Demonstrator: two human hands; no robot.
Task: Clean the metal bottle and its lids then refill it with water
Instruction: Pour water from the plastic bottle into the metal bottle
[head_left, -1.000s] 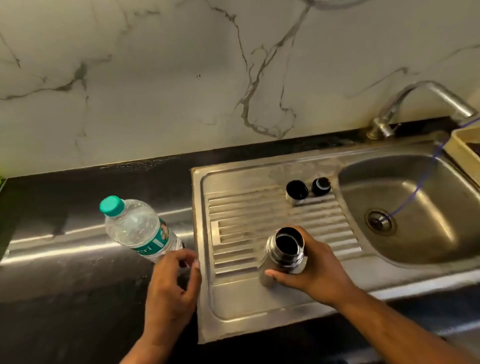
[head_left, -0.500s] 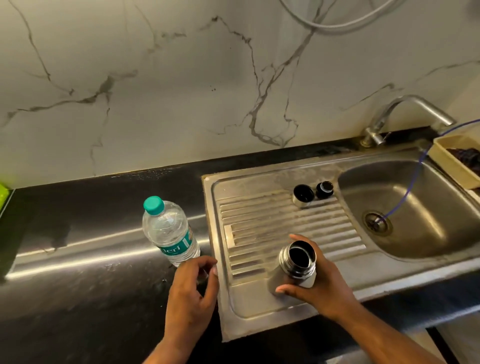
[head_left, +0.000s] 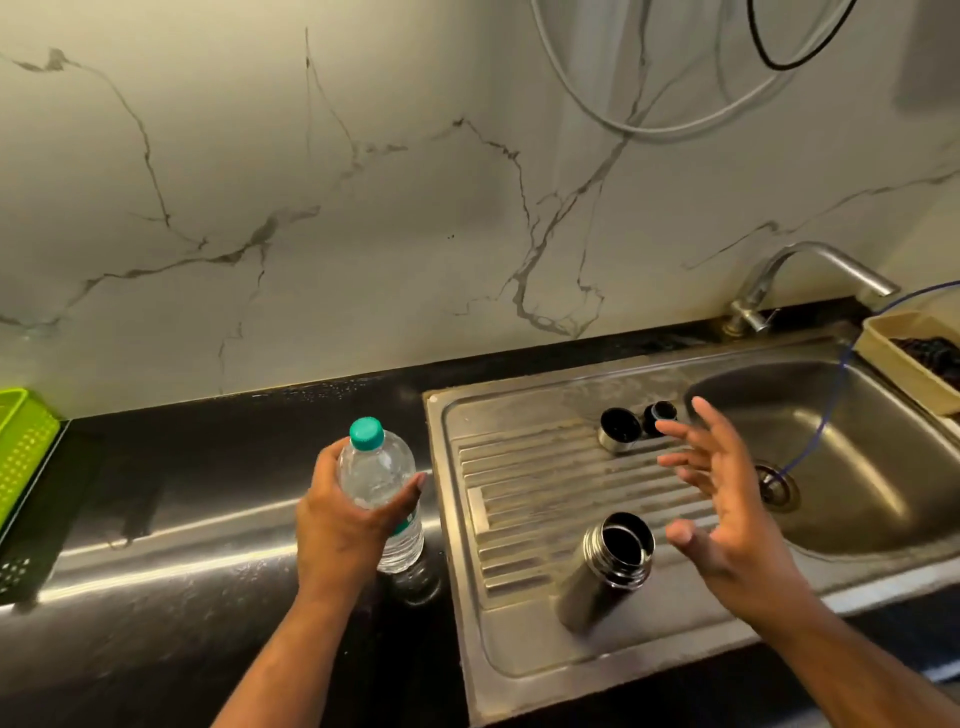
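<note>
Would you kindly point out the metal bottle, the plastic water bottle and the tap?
metal bottle (head_left: 595, 590), head view, steel body
plastic water bottle (head_left: 375, 467), head view, clear shoulder
tap (head_left: 836, 264), head view, spout

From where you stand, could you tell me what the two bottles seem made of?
The open bottle on the drainboard looks like stainless steel, satin-finished: grey sheen, glints on its ribbed neck. The water bottle in the left hand looks like clear plastic: see-through wall; its teal cap is opaque, likely plastic.
</note>
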